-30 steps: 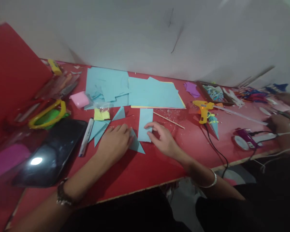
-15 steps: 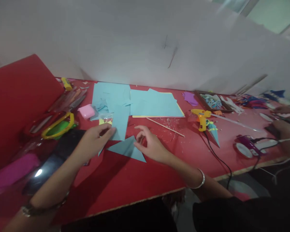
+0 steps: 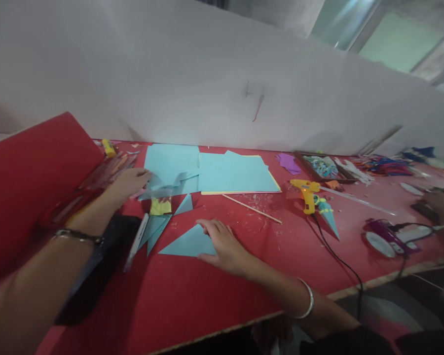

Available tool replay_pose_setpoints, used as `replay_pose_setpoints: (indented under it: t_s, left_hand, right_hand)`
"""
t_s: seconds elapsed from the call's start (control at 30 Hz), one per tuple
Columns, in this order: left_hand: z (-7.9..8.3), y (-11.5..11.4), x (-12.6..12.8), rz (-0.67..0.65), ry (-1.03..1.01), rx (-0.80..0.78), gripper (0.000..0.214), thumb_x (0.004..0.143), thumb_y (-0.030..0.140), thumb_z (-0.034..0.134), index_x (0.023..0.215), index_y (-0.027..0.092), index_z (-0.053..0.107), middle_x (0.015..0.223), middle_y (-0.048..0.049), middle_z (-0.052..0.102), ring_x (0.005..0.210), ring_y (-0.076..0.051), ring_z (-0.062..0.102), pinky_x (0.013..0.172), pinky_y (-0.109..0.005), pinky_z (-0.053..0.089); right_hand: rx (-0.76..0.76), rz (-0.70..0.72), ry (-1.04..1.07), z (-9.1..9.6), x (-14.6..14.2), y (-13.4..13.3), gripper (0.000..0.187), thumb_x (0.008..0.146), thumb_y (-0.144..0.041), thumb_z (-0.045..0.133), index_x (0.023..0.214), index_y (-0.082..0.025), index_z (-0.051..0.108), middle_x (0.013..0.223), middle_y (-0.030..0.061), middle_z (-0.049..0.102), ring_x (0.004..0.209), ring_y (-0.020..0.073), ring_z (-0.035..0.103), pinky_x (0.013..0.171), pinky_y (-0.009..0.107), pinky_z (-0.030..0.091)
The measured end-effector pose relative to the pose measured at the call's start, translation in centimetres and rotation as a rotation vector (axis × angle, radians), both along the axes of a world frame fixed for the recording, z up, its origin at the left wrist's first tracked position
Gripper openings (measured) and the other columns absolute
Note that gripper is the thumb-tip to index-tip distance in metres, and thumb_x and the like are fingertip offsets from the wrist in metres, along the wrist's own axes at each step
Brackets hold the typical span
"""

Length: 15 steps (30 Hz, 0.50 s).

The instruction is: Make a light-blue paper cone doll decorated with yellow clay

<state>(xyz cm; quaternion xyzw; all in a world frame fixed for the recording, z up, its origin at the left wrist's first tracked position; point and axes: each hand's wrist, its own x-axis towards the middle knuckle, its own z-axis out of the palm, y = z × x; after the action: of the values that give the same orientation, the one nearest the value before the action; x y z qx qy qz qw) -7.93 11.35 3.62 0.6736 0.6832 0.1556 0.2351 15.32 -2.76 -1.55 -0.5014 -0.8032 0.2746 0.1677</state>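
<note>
A teal paper triangle [image 3: 187, 243] lies on the red table. My right hand [image 3: 225, 249] rests over its right end, thumb and fingers apart. Farther back on the left, my left hand [image 3: 131, 181] is closed with fingers curled, beside the light-blue paper sheets [image 3: 172, 158]; its fingertips cover the spot of a small pink object, and what they hold is hidden. Between the hands lie smaller teal paper triangles [image 3: 155, 231], a pen [image 3: 136, 241] and a clear packet with yellow pieces [image 3: 160, 206].
A stack of light-blue paper [image 3: 237, 172] lies at the back, with a thin stick [image 3: 251, 208] before it. To the right are a yellow glue gun [image 3: 306, 192], a decorated paper cone [image 3: 328, 219], a tray [image 3: 320, 167], a purple device [image 3: 387, 236] and another person's hand [image 3: 442, 207].
My left hand has let go of the light-blue paper strip and moved back and left. My right hand has opened and come down onto the triangle. The camera view has shifted slightly.
</note>
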Motion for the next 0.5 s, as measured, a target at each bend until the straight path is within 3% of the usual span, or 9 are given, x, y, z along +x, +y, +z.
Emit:
replay_pose_setpoints:
  t_s: [0.07, 0.1, 0.33, 0.5]
  left_hand:
    - [-0.5, 1.1, 0.1, -0.019, 0.028, -0.04, 0.033, 0.085, 0.035, 0.053, 0.11, 0.013, 0.055, 0.109, -0.0055, 0.057, 0.094, -0.023, 0.058, 0.078, -0.04, 0.05]
    - [-0.8, 1.6, 0.2, -0.025, 0.047, -0.045, 0.034, 0.085, 0.035, 0.053, 0.111, 0.014, 0.054, 0.112, -0.0056, 0.056, 0.097, -0.024, 0.057, 0.08, -0.041, 0.05]
    - [-1.7, 4.3, 0.7, -0.026, 0.156, 0.035, 0.033, 0.086, 0.032, 0.053, 0.114, 0.015, 0.052, 0.114, -0.008, 0.055, 0.097, -0.021, 0.057, 0.08, -0.041, 0.05]
    - [-2.1, 3.5, 1.2, -0.044, 0.176, 0.182, 0.033, 0.086, 0.032, 0.052, 0.115, 0.016, 0.051, 0.115, -0.0086, 0.055, 0.097, -0.021, 0.057, 0.08, -0.042, 0.05]
  right_hand:
    - [0.011, 0.005, 0.031, -0.2, 0.0, 0.1, 0.067, 0.071, -0.022, 0.068, 0.129, -0.013, 0.036, 0.122, 0.0129, 0.048, 0.111, 0.0235, 0.045, 0.096, 0.041, 0.037]
    - [0.016, 0.009, 0.046, -0.3, 0.0, 0.2, 0.068, 0.071, -0.022, 0.068, 0.129, -0.012, 0.036, 0.125, 0.0132, 0.047, 0.114, 0.0234, 0.043, 0.098, 0.039, 0.036]
    - [-0.005, 0.018, 0.071, -0.1, 0.0, 0.2, 0.068, 0.072, -0.021, 0.067, 0.131, -0.009, 0.036, 0.13, 0.0128, 0.046, 0.117, 0.0231, 0.04, 0.102, 0.036, 0.031]
    - [-0.061, -0.015, 0.091, 0.0, -0.2, 0.1, 0.067, 0.072, -0.021, 0.064, 0.131, -0.017, 0.035, 0.131, 0.0105, 0.047, 0.115, 0.0251, 0.043, 0.097, 0.043, 0.03]
